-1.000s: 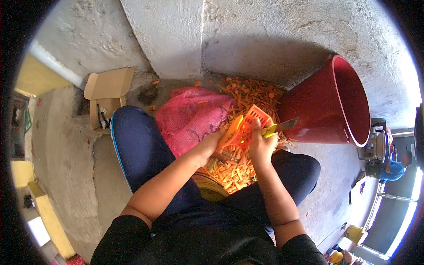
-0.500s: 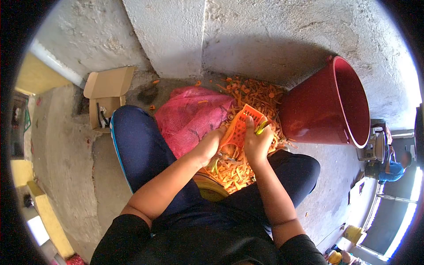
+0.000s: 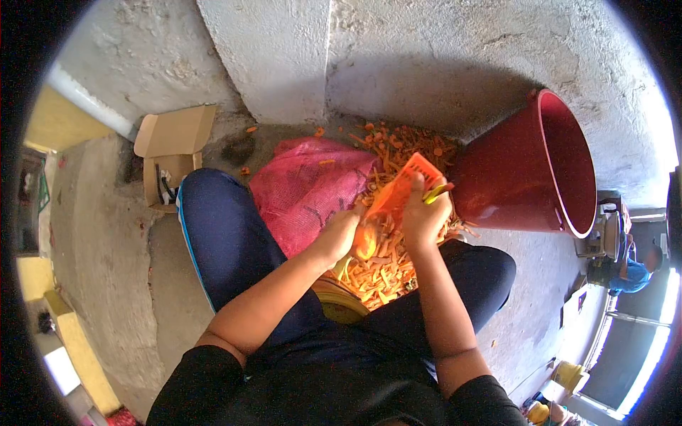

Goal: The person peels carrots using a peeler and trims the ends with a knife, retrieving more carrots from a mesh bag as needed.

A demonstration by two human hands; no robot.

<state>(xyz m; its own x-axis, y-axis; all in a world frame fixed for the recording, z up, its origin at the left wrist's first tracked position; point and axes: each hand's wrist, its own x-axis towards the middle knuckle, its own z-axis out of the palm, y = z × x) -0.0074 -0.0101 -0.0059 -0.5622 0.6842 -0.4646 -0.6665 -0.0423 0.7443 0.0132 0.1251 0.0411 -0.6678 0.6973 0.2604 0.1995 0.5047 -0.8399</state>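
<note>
A small orange plastic basket (image 3: 410,179) with a perforated wall is tilted between my hands, blurred by motion. My left hand (image 3: 339,234) is closed on its left edge, its fingertips mostly hidden. My right hand (image 3: 428,216) grips the other side, the thumb on the basket wall. A thin yellow-green tool (image 3: 436,193), perhaps a peeler or knife, is also held in that hand. Just below the basket shows a blurred orange piece (image 3: 366,243), which looks like carrot. Carrot peelings (image 3: 383,277) lie heaped beneath, over a yellowish round container (image 3: 334,302) between my legs.
A pink mesh sack (image 3: 309,192) lies on the left of the peelings. A large dark red tub (image 3: 508,174) leans on its side at right. By the wall stands an open cardboard box (image 3: 160,167). Far right, a person in blue (image 3: 634,273) is in the background.
The basket has tipped and moved up and to the right, its upper end following my right hand. The blurred orange piece now shows near my left hand.
</note>
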